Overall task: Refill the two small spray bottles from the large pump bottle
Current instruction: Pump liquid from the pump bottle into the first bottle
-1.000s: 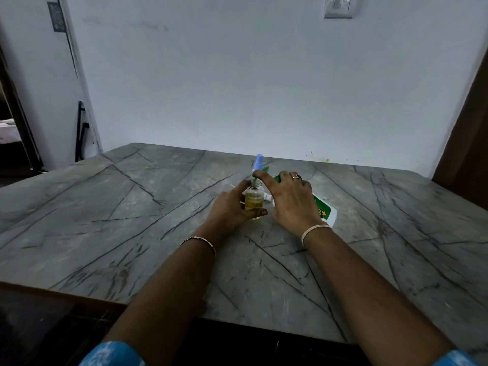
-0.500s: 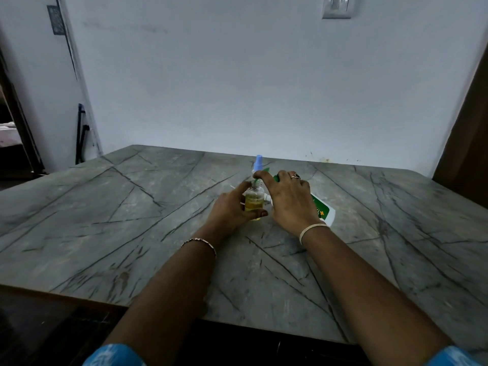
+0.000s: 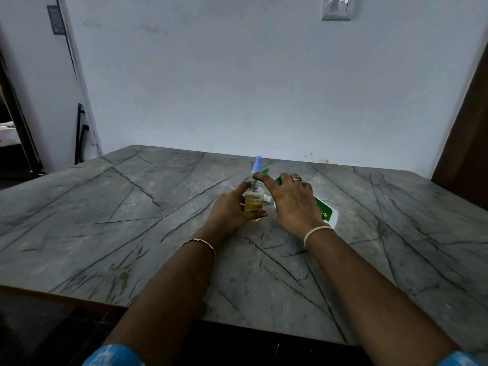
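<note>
Now, from the head view, we judge the refill partway done. Our left hand wraps its fingers round a small clear bottle standing mid-desk, with yellow liquid well up its body. Our right hand curls over the large pump bottle, which is tilted just right of it, and the index finger rests on top. A blue spray head rises just beyond. We cannot tell what either of those two holds.
</note>
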{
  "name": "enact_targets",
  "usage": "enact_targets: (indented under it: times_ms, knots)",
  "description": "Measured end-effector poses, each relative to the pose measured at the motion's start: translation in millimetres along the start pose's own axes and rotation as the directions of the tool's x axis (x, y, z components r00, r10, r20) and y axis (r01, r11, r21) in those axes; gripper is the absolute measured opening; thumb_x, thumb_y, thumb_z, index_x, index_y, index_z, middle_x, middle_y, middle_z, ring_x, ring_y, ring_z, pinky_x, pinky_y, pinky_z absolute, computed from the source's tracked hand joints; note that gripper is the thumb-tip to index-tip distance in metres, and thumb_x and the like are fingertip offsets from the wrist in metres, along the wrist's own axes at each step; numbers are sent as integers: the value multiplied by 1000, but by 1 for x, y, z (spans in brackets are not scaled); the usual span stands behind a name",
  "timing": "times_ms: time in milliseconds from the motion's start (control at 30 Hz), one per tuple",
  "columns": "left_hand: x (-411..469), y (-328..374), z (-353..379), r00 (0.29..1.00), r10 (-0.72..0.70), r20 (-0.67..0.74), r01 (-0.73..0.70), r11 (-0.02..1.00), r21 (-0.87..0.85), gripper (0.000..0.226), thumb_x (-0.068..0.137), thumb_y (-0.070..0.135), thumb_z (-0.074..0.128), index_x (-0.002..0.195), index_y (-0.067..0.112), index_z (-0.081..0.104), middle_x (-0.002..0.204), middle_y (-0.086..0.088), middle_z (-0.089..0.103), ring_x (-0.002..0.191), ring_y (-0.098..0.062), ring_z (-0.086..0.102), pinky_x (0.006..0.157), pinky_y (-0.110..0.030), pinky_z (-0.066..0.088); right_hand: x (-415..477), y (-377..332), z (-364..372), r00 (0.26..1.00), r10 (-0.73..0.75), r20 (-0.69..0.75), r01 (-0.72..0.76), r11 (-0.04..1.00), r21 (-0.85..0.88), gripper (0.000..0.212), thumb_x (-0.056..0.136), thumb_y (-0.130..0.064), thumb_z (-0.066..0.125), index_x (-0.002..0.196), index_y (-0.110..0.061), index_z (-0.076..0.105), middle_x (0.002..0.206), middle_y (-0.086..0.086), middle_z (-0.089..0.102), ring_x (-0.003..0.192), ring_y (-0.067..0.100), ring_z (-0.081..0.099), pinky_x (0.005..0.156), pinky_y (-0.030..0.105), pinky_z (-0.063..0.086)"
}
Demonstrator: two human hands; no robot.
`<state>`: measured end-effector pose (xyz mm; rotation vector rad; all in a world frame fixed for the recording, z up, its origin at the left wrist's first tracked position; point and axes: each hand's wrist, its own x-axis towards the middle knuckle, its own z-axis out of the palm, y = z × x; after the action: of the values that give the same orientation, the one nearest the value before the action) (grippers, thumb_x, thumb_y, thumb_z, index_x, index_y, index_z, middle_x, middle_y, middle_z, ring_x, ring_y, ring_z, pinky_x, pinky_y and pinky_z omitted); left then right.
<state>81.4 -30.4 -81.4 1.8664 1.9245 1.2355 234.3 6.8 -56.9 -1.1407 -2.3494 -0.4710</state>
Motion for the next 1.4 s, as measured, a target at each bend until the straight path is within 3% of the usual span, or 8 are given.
enact_targets:
  times_ms: [267, 533, 667, 833, 1167, 1400]
  knots:
    - [0, -1, 0, 1000, 21, 1, -21, 1000, -5, 82, 71, 37, 80, 140, 25, 37, 114, -5, 67, 95, -17, 65, 88, -32, 53, 2, -5, -1, 1000, 5, -26, -5, 1000, 9, 78, 84, -18, 65, 146, -37, 20, 123, 11, 51, 119, 30, 47, 98, 45, 41]
    - [0, -2, 1, 1000, 8, 1, -8, 1000, 0, 86, 70, 40, 79, 142, 24, 36, 116, -5, 66, 96, -16, 64, 88, -30, 51, -1, 2, -1, 1000, -19, -2, 19, 999, 27, 90, 85, -13, 63, 148, -46, 8, 117, 10, 51, 115, 29, 47, 94, 45, 42]
    - [0, -1, 1, 1000, 13, -3, -13, 1000, 18, 84, 70, 40, 79, 141, 25, 36, 116, -4, 66, 97, -16, 64, 87, -28, 50, -1, 0, -2, 1000, -4, 10, 4, 1000, 19, 86, 84, -13, 64, 147, -42, 14, 119, 11, 51, 117, 31, 47, 96, 45, 41]
    - [2, -3, 2, 1000, 12, 3, -12, 1000, -4, 82, 69, 40, 81, 138, 27, 39, 111, -4, 68, 92, -16, 67, 89, -37, 54, 2, -5, -1, 1000, 14, -4, -13, 999, 40, 80, 83, -17, 68, 145, -38, 21, 121, 10, 52, 119, 30, 47, 98, 46, 41]
    - [1, -5, 3, 1000, 12, -9, -12, 1000, -11, 82, 67, 41, 81, 137, 28, 40, 110, -2, 69, 93, -15, 67, 89, -36, 54, 0, 1, 0, 1000, -4, 7, 4, 999, 37, 87, 83, -13, 65, 147, -43, 13, 118, 9, 51, 116, 29, 48, 95, 45, 42]
    - [0, -2, 1, 1000, 17, -7, -17, 1000, 4, 84, 69, 40, 80, 141, 25, 37, 115, -2, 66, 96, -15, 65, 87, -31, 52, 2, -3, 1, 1000, 9, -26, -8, 999, 46, 80, 81, -14, 66, 144, -37, 23, 118, 10, 53, 116, 30, 49, 95, 45, 42]
